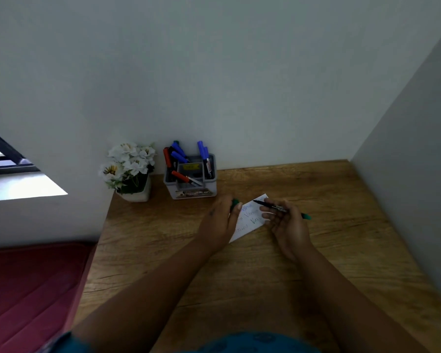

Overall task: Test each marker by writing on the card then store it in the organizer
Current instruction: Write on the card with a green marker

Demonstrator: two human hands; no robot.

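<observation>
Right hand pinches uncapped marker above card, left hand grips green cap; a slip risks stray ink on tabletop.

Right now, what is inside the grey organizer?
The organizer holds several capped markers: blue markers and a red marker standing at back left, two blue at right, one red lying across the front. Their lower ends are hidden by the walls.
</observation>
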